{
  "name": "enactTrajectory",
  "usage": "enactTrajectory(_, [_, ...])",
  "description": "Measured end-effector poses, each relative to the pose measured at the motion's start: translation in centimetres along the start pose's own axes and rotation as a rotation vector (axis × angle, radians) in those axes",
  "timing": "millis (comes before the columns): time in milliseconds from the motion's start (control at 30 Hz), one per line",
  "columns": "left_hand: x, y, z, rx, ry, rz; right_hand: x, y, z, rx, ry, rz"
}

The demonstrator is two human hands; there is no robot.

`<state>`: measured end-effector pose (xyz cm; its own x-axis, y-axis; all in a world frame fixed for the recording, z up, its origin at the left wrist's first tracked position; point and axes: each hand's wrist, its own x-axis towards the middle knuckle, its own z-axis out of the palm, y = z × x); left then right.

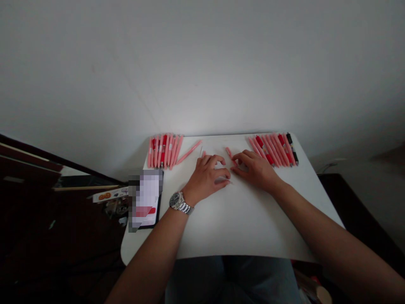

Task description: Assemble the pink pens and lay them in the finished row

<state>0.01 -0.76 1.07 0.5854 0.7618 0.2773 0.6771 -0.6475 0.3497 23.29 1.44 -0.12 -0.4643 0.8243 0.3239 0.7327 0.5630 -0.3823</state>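
Observation:
Both hands rest together at the middle of a small white table (pixel 240 219). My left hand (pixel 207 175), with a metal watch on the wrist, has its fingers curled around a thin pale part I cannot make out, beside a pink pen piece (pixel 203 153). My right hand (pixel 255 168) has its fingers bent and pinches a short pink pen piece (pixel 228 152). A row of several pink and red pens (pixel 164 150) lies at the far left of the table. One loose pink pen (pixel 189 152) lies beside that row. Another row of several pens (pixel 274 150) lies at the far right.
A phone (pixel 146 198) with a blurred screen lies at the table's left edge. Dark furniture and clutter (pixel 107 198) stand to the left. A bare white wall rises behind the table. My legs are under the near edge.

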Motion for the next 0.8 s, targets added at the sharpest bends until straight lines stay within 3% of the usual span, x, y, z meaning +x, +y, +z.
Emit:
enactTrajectory(233, [0.2,0.1,0.1,0.02,0.046,-0.051,0.0,-0.2,-0.1,-0.008,-0.002,0.002])
enactTrajectory(500, [0.7,-0.2,0.1,0.103,0.161,-0.226,0.0,-0.1,-0.2,0.02,-0.018,0.0])
enactTrajectory(800, [1.2,0.2,0.5,0.102,0.182,-0.261,0.0,-0.2,-0.3,0.078,-0.036,-0.056])
